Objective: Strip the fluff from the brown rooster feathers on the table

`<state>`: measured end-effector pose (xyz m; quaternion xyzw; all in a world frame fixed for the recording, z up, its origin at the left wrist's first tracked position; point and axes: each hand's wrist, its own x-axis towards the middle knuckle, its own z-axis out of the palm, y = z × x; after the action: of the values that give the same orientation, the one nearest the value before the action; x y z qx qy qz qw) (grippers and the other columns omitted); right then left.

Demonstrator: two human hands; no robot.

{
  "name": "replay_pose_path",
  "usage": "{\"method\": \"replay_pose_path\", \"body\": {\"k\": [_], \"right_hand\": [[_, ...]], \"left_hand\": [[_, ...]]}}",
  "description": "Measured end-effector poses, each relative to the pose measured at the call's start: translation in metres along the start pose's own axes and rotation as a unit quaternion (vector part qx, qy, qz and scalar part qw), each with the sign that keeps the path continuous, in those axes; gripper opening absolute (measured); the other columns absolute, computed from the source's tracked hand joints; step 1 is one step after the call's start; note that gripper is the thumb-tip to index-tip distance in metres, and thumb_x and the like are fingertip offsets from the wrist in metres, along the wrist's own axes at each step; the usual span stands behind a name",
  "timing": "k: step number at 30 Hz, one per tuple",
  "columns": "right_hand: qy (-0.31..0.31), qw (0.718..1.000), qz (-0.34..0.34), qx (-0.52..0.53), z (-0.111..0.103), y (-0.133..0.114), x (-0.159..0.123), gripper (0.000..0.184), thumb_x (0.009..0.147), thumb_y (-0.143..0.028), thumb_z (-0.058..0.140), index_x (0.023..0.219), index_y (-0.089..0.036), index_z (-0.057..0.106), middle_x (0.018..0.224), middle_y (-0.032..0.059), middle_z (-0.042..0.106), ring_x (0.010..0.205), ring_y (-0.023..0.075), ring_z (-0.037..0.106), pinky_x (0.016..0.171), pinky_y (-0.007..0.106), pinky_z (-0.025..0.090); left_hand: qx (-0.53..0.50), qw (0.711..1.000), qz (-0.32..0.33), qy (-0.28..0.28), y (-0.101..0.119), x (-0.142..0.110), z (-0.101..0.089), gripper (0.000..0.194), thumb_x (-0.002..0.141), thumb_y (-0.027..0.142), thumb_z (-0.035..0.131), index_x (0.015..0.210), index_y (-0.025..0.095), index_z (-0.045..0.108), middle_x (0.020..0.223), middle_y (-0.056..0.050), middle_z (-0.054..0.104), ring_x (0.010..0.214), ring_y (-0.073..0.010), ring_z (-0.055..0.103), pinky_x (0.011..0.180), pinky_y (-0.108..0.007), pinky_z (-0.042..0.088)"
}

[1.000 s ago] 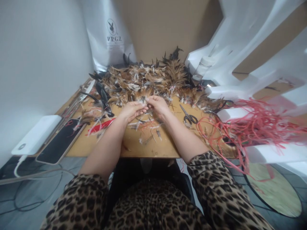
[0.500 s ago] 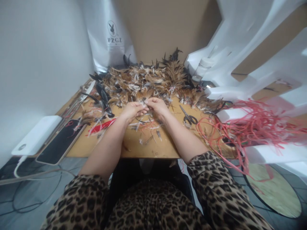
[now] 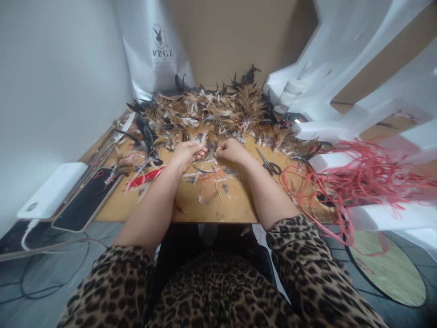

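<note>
My left hand (image 3: 186, 155) is closed in a pinch, thumb over the fingers, on a small tuft of brown feathers (image 3: 200, 133) that fans up from its grip. A short gap to the right, my right hand (image 3: 234, 149) is closed with curled fingers at the near side of the heap. Whatever it may hold is too small to make out. Just beyond both hands spreads a large heap of brown feathers (image 3: 211, 109) with pale, fluffy bases. Dark feathers (image 3: 147, 134) lie at its left side. Between my forearms are scattered feather scraps and thin strands (image 3: 215, 175).
Dark-handled scissors (image 3: 269, 165) lie right of my right hand. Pink-red ribbon strands (image 3: 368, 182) tangle over the table's right side. At left are a red strip (image 3: 143, 179), a phone (image 3: 83, 200) and a white power bank (image 3: 53, 190). A clear jar (image 3: 288, 96) stands back right.
My hands met at the tuft before. The right hand has since drawn away to the right, while the left stays almost in place with the feathers.
</note>
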<state>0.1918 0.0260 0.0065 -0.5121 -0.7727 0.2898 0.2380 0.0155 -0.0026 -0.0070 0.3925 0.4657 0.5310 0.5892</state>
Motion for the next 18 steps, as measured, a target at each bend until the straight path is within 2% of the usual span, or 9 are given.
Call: {"method": "replay_pose_path", "body": {"k": [2, 5, 9, 11, 14, 18], "right_hand": [[-0.031, 0.994, 0.012, -0.107, -0.002, -0.008, -0.006, 0.010, 0.060, -0.025, 0.062, 0.061, -0.015, 0.067, 0.059, 0.0033, 0.062, 0.056, 0.0121, 0.052, 0.055, 0.024, 0.035], [-0.041, 0.973, 0.032, -0.226, 0.002, -0.021, -0.012, 0.014, 0.060, -0.027, 0.064, 0.066, -0.016, 0.069, 0.065, 0.0087, 0.065, 0.061, 0.0164, 0.057, 0.056, 0.026, 0.037], [-0.028, 0.965, 0.029, -0.260, 0.009, -0.022, -0.010, 0.012, 0.062, -0.021, 0.059, 0.067, -0.015, 0.069, 0.069, 0.0124, 0.066, 0.063, 0.0179, 0.059, 0.054, 0.026, 0.037], [-0.031, 0.978, 0.017, -0.207, 0.008, -0.016, -0.007, 0.009, 0.061, -0.016, 0.058, 0.063, -0.014, 0.067, 0.064, 0.0102, 0.065, 0.059, 0.0158, 0.058, 0.053, 0.025, 0.037], [-0.051, 0.998, 0.024, -0.030, 0.001, -0.006, -0.003, 0.004, 0.060, -0.014, 0.059, 0.060, -0.014, 0.063, 0.051, 0.0031, 0.059, 0.048, 0.0104, 0.052, 0.048, 0.021, 0.036], [-0.102, 0.975, 0.073, 0.185, -0.008, -0.003, -0.001, 0.008, 0.062, -0.020, 0.064, 0.061, -0.013, 0.059, 0.045, -0.0015, 0.055, 0.037, 0.0055, 0.044, 0.037, 0.017, 0.030]], "left_hand": [[-0.007, 1.000, 0.002, 0.008, 0.000, 0.001, 0.000, 0.012, 0.066, 0.017, 0.070, 0.068, 0.007, 0.064, 0.066, -0.007, 0.066, 0.049, -0.0042, 0.055, 0.046, -0.013, 0.042], [-0.006, 1.000, 0.000, 0.008, -0.001, 0.001, -0.001, 0.012, 0.066, 0.017, 0.070, 0.068, 0.007, 0.064, 0.065, -0.007, 0.066, 0.049, -0.0042, 0.055, 0.045, -0.012, 0.042], [-0.003, 1.000, -0.003, -0.003, -0.002, 0.001, -0.002, 0.013, 0.066, 0.018, 0.070, 0.072, 0.008, 0.064, 0.068, -0.007, 0.067, 0.051, -0.0044, 0.056, 0.047, -0.013, 0.043], [-0.005, 1.000, -0.005, -0.005, -0.001, 0.001, -0.002, 0.013, 0.066, 0.018, 0.070, 0.072, 0.008, 0.064, 0.069, -0.007, 0.067, 0.051, -0.0044, 0.057, 0.048, -0.013, 0.044], [-0.013, 1.000, -0.009, -0.006, 0.000, 0.001, -0.002, 0.012, 0.067, 0.017, 0.070, 0.072, 0.008, 0.064, 0.068, -0.007, 0.067, 0.050, -0.0043, 0.056, 0.047, -0.013, 0.044], [-0.036, 0.999, -0.017, -0.010, 0.001, 0.001, -0.001, 0.009, 0.069, 0.014, 0.068, 0.071, 0.006, 0.064, 0.068, -0.007, 0.066, 0.051, -0.0050, 0.058, 0.044, -0.012, 0.043]]}}
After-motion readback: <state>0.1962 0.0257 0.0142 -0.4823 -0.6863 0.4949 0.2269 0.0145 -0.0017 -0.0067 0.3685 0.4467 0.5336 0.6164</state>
